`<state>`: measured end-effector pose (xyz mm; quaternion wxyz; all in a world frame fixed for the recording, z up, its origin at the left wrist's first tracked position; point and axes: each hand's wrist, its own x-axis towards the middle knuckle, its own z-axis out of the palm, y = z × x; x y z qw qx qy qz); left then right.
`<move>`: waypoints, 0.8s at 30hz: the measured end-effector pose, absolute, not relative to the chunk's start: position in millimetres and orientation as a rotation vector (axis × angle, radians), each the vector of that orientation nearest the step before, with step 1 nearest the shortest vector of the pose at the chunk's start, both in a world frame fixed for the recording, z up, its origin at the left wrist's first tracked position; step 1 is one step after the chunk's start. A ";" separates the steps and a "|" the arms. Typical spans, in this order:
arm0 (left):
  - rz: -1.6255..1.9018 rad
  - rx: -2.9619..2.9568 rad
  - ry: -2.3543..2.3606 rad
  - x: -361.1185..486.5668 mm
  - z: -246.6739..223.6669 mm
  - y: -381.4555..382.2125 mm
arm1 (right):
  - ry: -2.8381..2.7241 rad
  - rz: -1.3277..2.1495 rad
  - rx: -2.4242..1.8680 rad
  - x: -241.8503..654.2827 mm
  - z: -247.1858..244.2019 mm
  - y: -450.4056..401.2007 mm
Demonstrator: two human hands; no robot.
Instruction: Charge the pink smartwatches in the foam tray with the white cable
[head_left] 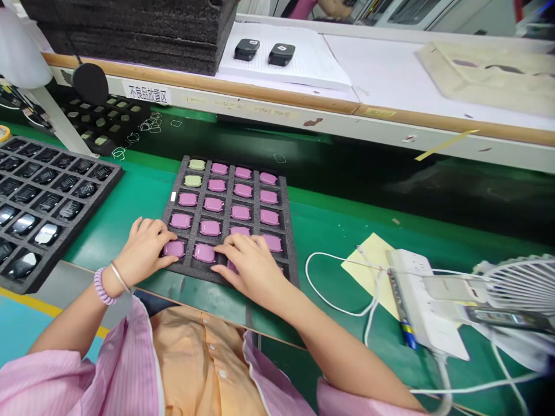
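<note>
A dark foam tray (174, 211) lies on the green bench, its compartments holding purple pieces and, at the back left, two light green ones (196, 164). My left hand (145, 249) is at the tray's front left corner, thumb and fingers apart around the edge of a purple piece (174, 249) that sits in its compartment. My right hand (251, 263) reaches over the front row, its thumb and index finger apart beside another purple piece (204, 252). The palm and fingers of my right hand partly cover the pieces at the front right.
Another foam tray (82, 222) with black devices is at the left, beside a lamp arm (65, 121). On the right are a power strip (429, 306), white cables, yellow paper (368, 266) and a fan (520, 283). Two black devices lie on the shelf (377, 75).
</note>
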<state>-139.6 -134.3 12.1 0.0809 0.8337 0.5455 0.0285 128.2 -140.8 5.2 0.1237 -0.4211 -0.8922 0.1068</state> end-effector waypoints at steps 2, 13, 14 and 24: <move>0.062 2.495 1.592 -138.6 11.1 -127.5 | -2.701 0.262 -1.328 107.0 6.4 -132.4; -0.094 2.675 1.376 -140.9 14.9 -111.2 | -2.834 0.294 -1.349 98.2 8.7 -125.9; -0.080 2.683 1.356 -141.5 13.9 -110.0 | -2.816 0.323 -1.325 99.2 6.9 -124.7; 0.096 2.641 1.282 -150.7 0.1 -107.3 | -2.698 0.440 -1.077 108.1 -9.5 -112.8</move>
